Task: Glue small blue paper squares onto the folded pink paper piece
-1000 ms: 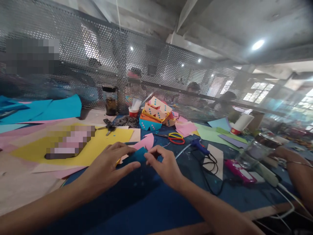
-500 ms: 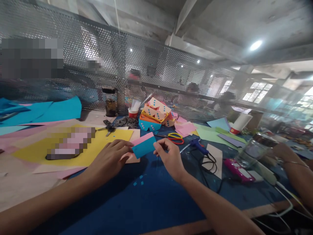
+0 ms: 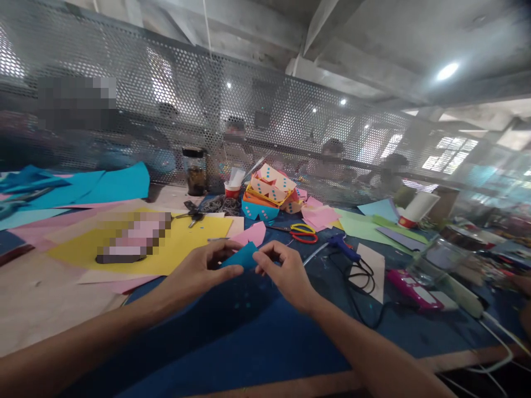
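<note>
Between my two hands, above the blue tabletop, is a small piece of blue paper (image 3: 241, 257), tilted and slightly bent. My left hand (image 3: 209, 264) grips its left end, with the thumb along the lower edge and the fingers partly hidden behind. At the right end, my right hand (image 3: 286, 272) pinches the corner between thumb and fingertips. Just behind it shows a pink piece of paper (image 3: 254, 235); I cannot tell whether it touches the blue one. A few tiny blue squares (image 3: 243, 304) lie in shadow on the table below.
Scissors (image 3: 304, 232) and a blue glue gun (image 3: 344, 246) with a looped cord lie right of my hands. Behind stand decorated paper shapes (image 3: 269, 188), a red-white cup (image 3: 233, 189) and a dark jar (image 3: 194, 171). Yellow paper (image 3: 199, 237) spreads left; a clear jar (image 3: 435, 260) stands right.
The blue paper has been turned and bent, and the pink piece now shows apart behind it. My left thumb has come round to its front edge. Another person's arm at right has drawn back.
</note>
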Tool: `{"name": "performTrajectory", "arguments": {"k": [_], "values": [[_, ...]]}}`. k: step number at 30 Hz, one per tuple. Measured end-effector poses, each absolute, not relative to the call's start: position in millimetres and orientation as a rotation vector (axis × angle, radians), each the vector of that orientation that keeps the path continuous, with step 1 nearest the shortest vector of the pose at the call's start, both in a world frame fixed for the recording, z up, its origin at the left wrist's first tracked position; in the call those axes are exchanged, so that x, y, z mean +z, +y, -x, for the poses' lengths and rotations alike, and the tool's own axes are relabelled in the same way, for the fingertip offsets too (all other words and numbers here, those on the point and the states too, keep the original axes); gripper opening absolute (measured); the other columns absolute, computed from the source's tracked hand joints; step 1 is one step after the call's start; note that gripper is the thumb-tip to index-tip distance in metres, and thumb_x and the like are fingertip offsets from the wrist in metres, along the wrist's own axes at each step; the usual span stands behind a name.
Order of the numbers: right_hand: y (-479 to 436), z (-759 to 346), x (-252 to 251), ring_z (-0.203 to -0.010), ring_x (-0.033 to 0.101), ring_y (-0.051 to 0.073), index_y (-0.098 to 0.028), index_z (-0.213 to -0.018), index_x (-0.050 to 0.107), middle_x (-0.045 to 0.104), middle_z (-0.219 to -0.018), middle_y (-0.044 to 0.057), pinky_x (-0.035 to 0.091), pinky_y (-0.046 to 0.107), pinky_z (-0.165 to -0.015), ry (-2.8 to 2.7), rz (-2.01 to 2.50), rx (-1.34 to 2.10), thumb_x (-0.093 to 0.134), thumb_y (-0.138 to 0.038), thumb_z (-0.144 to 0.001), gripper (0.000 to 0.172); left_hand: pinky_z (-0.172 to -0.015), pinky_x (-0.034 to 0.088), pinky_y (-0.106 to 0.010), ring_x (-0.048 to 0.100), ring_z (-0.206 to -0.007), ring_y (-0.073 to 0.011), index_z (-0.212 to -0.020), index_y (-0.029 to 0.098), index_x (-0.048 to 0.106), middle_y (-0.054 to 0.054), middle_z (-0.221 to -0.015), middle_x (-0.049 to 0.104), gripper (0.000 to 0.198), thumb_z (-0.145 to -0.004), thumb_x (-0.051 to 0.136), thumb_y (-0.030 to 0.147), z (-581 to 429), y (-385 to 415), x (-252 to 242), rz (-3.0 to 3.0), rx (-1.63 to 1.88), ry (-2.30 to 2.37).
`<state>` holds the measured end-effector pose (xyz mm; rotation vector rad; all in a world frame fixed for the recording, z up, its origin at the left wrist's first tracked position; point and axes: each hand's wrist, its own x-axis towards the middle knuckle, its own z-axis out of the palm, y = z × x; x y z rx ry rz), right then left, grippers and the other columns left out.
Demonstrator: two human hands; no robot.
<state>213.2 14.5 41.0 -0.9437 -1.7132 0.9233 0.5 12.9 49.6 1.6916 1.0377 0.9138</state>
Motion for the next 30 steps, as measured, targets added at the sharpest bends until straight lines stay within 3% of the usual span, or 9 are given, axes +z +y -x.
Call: {"name": "performTrajectory", "arguments": {"k": [3, 9, 16, 20, 23, 25, 28, 30], "values": [[13, -213, 43, -0.066, 0.061, 0.012, -0.019, -0.08, 0.064, 0.066, -0.069, -0.002, 0.048, 0.023, -0.066, -1.705, 0.94, 0.906, 0.062, -0.037, -0.092, 0.022, -0.077, 0.05, -0.029, 0.065, -0.09, -0.0225, -0.101, 0.019, 0.068, -0.004, -0.097, 0.072, 0.036, -0.078, 0.074, 0.046, -2, 14, 46, -1.629, 0.845, 0.997], [19, -216, 42, -0.064, 0.061, 0.012, -0.018, -0.081, 0.064, 0.065, -0.068, -0.002, 0.048, 0.022, -0.063, -1.625, 0.973, 0.861, 0.063, -0.039, -0.091, 0.023, -0.059, 0.045, -0.024, 0.061, -0.069, -0.0158, -0.094, 0.017, 0.069, -0.003, -0.082, 0.072, 0.032, -0.077, 0.076, 0.043, 2, 18, 38, -1.578, 0.827, 0.969], [17, -215, 39, -0.066, 0.061, 0.012, -0.019, -0.083, 0.065, 0.066, -0.07, -0.002, 0.048, 0.023, -0.066, -1.699, 0.971, 0.804, 0.063, -0.038, -0.092, 0.021, -0.062, 0.049, -0.023, 0.061, -0.072, -0.0149, -0.094, 0.018, 0.071, -0.001, -0.084, 0.07, 0.031, -0.073, 0.079, 0.039, 1, 15, 41, -1.475, 0.89, 1.006], [12, -209, 35, -0.067, 0.062, 0.012, -0.019, -0.081, 0.065, 0.066, -0.07, -0.002, 0.048, 0.023, -0.068, -1.818, 0.963, 0.74, 0.061, -0.037, -0.093, 0.022, -0.057, 0.05, -0.022, 0.061, -0.073, -0.0157, -0.094, 0.019, 0.072, -0.001, -0.084, 0.068, 0.028, -0.077, 0.076, 0.041, 0, 11, 43, -1.456, 0.851, 0.993], [16, -212, 38, -0.072, 0.065, 0.012, -0.019, -0.09, 0.067, 0.069, -0.077, -0.002, 0.049, 0.021, -0.071, -1.956, 0.953, 0.662, 0.058, -0.039, -0.096, 0.022, -0.052, 0.049, -0.021, 0.061, -0.07, -0.0154, -0.088, 0.018, 0.071, -0.003, -0.083, 0.07, 0.028, -0.078, 0.074, 0.044, 2, 12, 42, -1.48, 0.842, 1.027], [29, -222, 46, -0.084, 0.067, 0.012, -0.02, -0.101, 0.066, 0.072, -0.092, 0.0, 0.049, 0.02, -0.077, -2.094, 1.025, 0.469, 0.051, -0.041, -0.099, 0.026, -0.05, 0.048, -0.021, 0.06, -0.071, -0.0158, -0.087, 0.017, 0.071, -0.005, -0.086, 0.07, 0.029, -0.079, 0.073, 0.045, 3, 14, 42, -1.509, 0.86, 1.054], [61, -251, 59, -0.102, 0.063, 0.011, -0.022, -0.112, 0.062, 0.069, -0.112, 0.002, 0.047, 0.02, -0.09, -2.309, 1.457, -0.199, 0.036, -0.035, -0.106, 0.03, -0.047, 0.045, -0.02, 0.058, -0.068, -0.0152, -0.084, 0.017, 0.072, -0.006, -0.083, 0.071, 0.029, -0.078, 0.073, 0.045, 5, 16, 43, -1.547, 0.881, 1.075], [85, -274, 64, -0.113, 0.059, 0.018, -0.018, -0.115, 0.062, 0.066, -0.119, 0.009, 0.045, 0.03, -0.098, -2.301, 1.637, -0.323, 0.039, -0.025, -0.104, 0.026, -0.047, 0.043, -0.02, 0.058, -0.069, -0.0154, -0.084, 0.017, 0.072, -0.006, -0.083, 0.071, 0.028, -0.079, 0.073, 0.044, 5, 16, 44, -1.555, 0.89, 1.074]]}}
